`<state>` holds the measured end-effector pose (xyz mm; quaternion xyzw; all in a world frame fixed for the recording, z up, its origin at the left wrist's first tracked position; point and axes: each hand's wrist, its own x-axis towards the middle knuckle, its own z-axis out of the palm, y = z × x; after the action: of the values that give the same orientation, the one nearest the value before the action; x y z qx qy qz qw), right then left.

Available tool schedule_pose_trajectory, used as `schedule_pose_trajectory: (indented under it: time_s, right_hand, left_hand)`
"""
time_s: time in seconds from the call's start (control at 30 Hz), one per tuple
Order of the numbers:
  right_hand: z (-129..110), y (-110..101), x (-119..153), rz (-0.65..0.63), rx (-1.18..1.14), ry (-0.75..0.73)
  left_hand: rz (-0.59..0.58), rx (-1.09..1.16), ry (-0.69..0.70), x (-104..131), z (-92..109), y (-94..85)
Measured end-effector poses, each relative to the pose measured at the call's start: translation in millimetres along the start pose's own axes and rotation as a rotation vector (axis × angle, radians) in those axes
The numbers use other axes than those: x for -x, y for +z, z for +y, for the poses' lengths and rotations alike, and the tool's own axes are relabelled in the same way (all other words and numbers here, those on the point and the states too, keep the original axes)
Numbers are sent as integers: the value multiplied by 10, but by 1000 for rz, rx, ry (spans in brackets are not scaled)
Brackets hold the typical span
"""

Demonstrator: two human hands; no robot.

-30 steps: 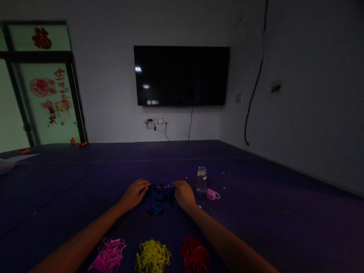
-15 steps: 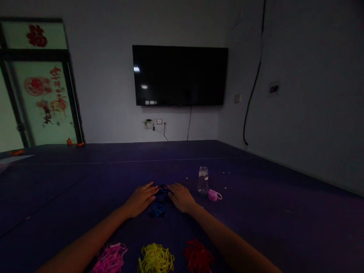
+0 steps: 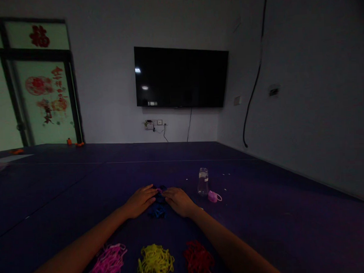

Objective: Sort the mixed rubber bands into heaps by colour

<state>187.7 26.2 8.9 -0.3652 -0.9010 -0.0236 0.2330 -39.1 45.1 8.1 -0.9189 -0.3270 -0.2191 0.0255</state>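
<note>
On the dark purple surface, my left hand (image 3: 141, 201) lies with its fingers apart at the left side of a small dark blue pile (image 3: 158, 211). My right hand (image 3: 178, 201) rests at the pile's right side, its fingers stretched out toward the left hand. A bit of pink (image 3: 159, 190) shows between the fingertips. Both hands look flat, palms down; whatever lies under the fingers is hidden. Nearer to me are heaps of pink strings (image 3: 108, 263), yellow strings (image 3: 155, 262) and red strings (image 3: 198, 260).
A clear bottle (image 3: 203, 182) stands right of my right hand, with a pink lid (image 3: 213, 196) beside it. Small white bits lie beyond. Orange items (image 3: 69, 141) sit at the far left edge, near a door. A television (image 3: 181, 77) hangs on the wall.
My right hand has moved left over the blue pile, closer to my left hand. My left hand has barely moved.
</note>
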Motion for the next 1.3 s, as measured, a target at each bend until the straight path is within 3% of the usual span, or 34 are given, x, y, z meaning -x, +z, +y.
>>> schedule_pose_trajectory:
  time_s: [0.1, 0.2, 0.43, 0.57, 1.07, 1.3]
  right_hand:
    - [-20, -17, -2, 26, -19, -71]
    - [-32, -22, -6, 44, -2, -64]
    - [-47, -12, -4, 58, 44, 78]
    - [-83, -40, 2, 11, 60, 95]
    - [-71, -44, 5, -36, 38, 58]
    - [-55, -20, -4, -15, 42, 40]
  left_hand:
    - [90, -27, -14, -5, 5, 10]
    - [108, -57, -57, -12, 3, 13]
    - [-23, 16, 96, -10, 28, -35]
    - [-62, 34, 94, -4, 38, -44]
    - [105, 30, 26, 3, -5, 40]
    - [94, 29, 8, 2, -11, 37]
